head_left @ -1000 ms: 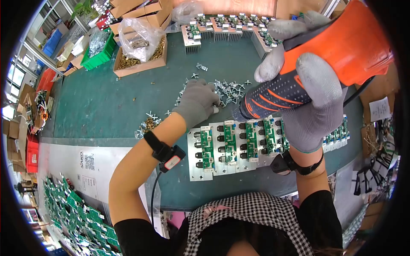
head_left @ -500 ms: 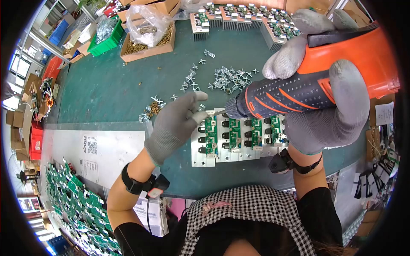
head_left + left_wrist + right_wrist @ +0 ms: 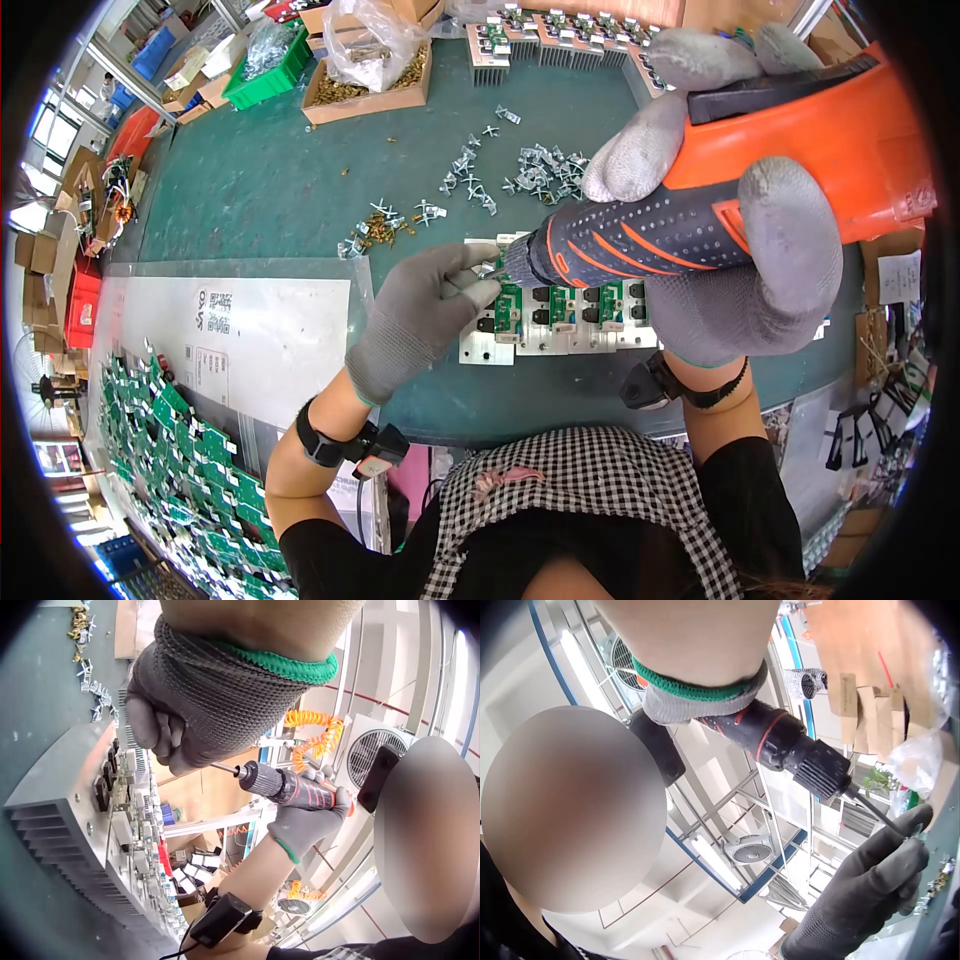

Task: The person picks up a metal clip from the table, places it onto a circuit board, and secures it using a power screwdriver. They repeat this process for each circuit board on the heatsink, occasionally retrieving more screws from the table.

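Observation:
My right hand (image 3: 740,250), in a grey glove, grips an orange and black electric screwdriver (image 3: 720,190) with its bit (image 3: 876,812) pointing left. My gloved left hand (image 3: 430,310) pinches something small at the bit's tip; what it is cannot be made out. In the left wrist view the left hand (image 3: 195,705) curls by the screwdriver (image 3: 289,789). Just below the hands lies a row of aluminium heatsink plates with green circuit boards (image 3: 550,310) and black transistors. The heatsink fins (image 3: 67,832) show in the left wrist view.
Loose metal clips (image 3: 540,170) and brass screws (image 3: 385,230) are scattered on the green table (image 3: 260,190). Cardboard boxes of screws (image 3: 365,85), a green bin (image 3: 265,75) and more assemblies (image 3: 560,35) stand at the back. Green boards (image 3: 190,470) pile at lower left.
My left hand came back from the clip pile to the screwdriver tip and now pinches at the bit. The screwdriver moved left over the boards.

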A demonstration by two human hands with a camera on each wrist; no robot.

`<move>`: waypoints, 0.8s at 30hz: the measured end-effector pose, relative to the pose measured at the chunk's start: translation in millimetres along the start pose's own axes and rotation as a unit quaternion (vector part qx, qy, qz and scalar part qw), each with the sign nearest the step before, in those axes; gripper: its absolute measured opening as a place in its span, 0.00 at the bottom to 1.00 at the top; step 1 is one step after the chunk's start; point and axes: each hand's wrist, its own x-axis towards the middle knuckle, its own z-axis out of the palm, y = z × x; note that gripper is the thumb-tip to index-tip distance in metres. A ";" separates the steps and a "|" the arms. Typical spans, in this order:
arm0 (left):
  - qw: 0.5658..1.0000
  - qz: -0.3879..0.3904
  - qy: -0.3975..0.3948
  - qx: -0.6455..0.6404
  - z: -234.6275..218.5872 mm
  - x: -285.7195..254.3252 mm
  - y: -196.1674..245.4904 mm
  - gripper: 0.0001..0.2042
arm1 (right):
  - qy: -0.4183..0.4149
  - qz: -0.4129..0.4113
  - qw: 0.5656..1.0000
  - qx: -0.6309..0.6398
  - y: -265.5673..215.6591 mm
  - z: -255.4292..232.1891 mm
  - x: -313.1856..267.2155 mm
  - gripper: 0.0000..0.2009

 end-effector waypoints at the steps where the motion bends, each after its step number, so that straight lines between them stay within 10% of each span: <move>1: 1.000 -0.004 0.001 0.011 -0.3 -1.1 1.4 0.16 | 0.002 0.007 1.000 -0.014 -0.1 -2.2 -1.2 0.27; 13: 0.993 -0.075 -0.092 -0.024 -11.7 -18.7 -17.1 0.18 | 0.044 0.033 0.992 0.110 35.1 14.8 -17.3 0.22; 24: 0.969 0.150 0.010 0.197 2.3 -9.4 -29.0 0.13 | 0.006 0.042 0.992 -0.123 28.4 21.9 -19.5 0.27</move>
